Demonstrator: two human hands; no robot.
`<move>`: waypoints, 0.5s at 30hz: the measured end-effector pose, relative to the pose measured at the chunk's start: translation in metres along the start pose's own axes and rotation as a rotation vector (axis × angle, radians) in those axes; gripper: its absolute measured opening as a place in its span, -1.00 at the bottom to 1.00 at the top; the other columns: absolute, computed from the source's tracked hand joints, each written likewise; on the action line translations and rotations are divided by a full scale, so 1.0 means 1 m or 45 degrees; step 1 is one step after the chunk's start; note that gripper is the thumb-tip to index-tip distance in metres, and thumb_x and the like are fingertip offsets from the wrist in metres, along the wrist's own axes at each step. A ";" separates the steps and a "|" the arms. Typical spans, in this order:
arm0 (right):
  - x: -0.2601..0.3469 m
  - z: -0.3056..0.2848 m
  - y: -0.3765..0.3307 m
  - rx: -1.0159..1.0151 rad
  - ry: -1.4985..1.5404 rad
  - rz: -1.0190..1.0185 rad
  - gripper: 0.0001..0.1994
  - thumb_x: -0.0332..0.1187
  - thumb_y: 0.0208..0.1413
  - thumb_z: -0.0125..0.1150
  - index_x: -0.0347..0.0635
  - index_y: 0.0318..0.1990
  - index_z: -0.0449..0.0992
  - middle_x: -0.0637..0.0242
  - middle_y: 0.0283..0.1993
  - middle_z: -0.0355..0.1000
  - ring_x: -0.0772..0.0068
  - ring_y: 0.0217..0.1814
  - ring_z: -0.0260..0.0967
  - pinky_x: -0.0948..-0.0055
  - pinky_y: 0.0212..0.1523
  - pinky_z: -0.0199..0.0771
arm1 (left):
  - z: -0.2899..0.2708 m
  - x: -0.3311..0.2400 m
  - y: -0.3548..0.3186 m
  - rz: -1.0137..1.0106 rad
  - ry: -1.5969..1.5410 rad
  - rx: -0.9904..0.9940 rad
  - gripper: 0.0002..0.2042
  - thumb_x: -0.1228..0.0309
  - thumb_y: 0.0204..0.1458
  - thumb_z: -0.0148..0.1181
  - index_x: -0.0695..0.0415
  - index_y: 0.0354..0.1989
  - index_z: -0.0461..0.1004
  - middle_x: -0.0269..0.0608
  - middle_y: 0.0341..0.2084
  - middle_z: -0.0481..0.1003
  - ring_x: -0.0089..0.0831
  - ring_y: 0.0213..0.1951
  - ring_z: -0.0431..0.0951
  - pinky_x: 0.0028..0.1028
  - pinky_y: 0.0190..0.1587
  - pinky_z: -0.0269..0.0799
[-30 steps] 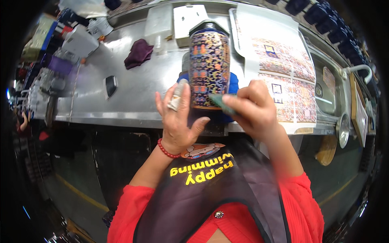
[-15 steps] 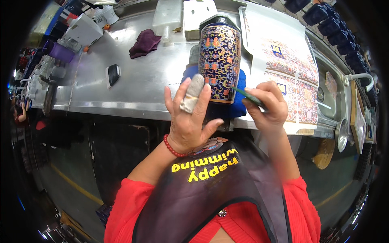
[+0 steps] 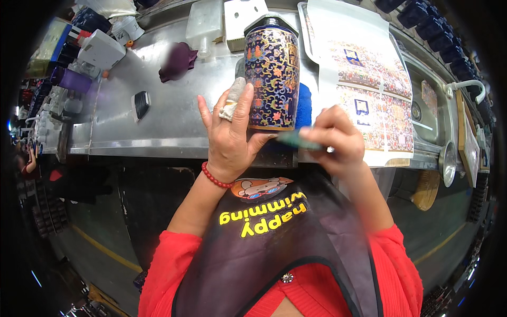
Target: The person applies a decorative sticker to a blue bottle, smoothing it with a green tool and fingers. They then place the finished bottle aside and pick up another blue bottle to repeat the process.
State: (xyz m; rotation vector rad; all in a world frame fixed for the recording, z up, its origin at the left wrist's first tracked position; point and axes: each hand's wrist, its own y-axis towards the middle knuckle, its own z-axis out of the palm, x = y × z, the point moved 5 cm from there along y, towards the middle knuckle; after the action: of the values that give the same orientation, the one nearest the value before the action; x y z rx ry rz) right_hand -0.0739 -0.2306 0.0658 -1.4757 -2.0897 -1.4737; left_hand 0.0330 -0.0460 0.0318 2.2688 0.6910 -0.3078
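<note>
A tall faceted jar (image 3: 272,84), dark blue with a dense gold and coloured floral pattern, lies on its side with its dark neck pointing away. A blue cloth (image 3: 303,105) shows at its right side. My left hand (image 3: 228,140) rests against the jar's lower left, fingers spread. Its thumb reaches to the near base edge, and a grey cloth finger cover (image 3: 230,103) is on one finger. Between the fingers of my right hand (image 3: 340,140) is a slim green tool (image 3: 296,140), motion-blurred, its tip at the base near my left thumb.
Printed patterned sheets (image 3: 369,95) lie right of the jar, beside a sink (image 3: 430,124) with a white tap. On the metal bench (image 3: 158,116) are a purple cloth (image 3: 179,62) and a small black object (image 3: 141,104). A white box (image 3: 245,21) and clear container (image 3: 205,24) stand behind.
My right hand has brought the green tool from the jar's lower right face down to its base edge. My left thumb has moved up to the base. The whole view has shifted slightly.
</note>
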 end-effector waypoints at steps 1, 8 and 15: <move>0.000 0.002 -0.001 0.069 0.039 0.004 -0.66 -0.50 -0.22 0.51 -0.14 -0.18 0.66 0.30 -0.32 0.42 0.24 -0.27 0.39 0.32 -0.26 0.37 | 0.001 0.001 -0.001 0.003 -0.025 -0.002 -0.14 -0.16 0.06 0.24 0.16 0.44 0.22 -0.04 0.26 0.41 -0.01 0.31 0.30 0.37 0.39 -0.34; -0.004 -0.008 -0.002 0.006 0.278 0.265 -0.77 -0.52 -0.05 0.47 -0.22 -0.18 0.65 0.29 -0.35 0.45 0.37 -0.31 0.40 0.42 -0.28 0.38 | -0.002 0.004 0.005 -0.009 -0.084 -0.005 -0.04 -0.03 -0.06 0.43 0.21 0.45 0.14 -0.09 0.26 0.41 -0.03 0.31 0.31 0.35 0.40 -0.36; -0.018 -0.006 -0.001 -0.143 0.461 0.423 -0.87 -0.44 0.15 0.40 -0.29 -0.25 0.57 0.32 -0.32 0.46 0.51 -0.29 0.35 0.53 -0.25 0.34 | -0.014 -0.001 0.012 0.161 0.111 -0.018 -0.04 0.08 -0.16 0.50 0.16 0.44 0.19 -0.09 0.19 0.46 -0.10 0.29 0.34 0.36 0.40 -0.37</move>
State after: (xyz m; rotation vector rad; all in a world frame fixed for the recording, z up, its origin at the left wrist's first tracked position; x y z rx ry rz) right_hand -0.0686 -0.2459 0.0567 -1.3840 -1.4975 -1.5995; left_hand 0.0389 -0.0434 0.0485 2.3113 0.5886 -0.1440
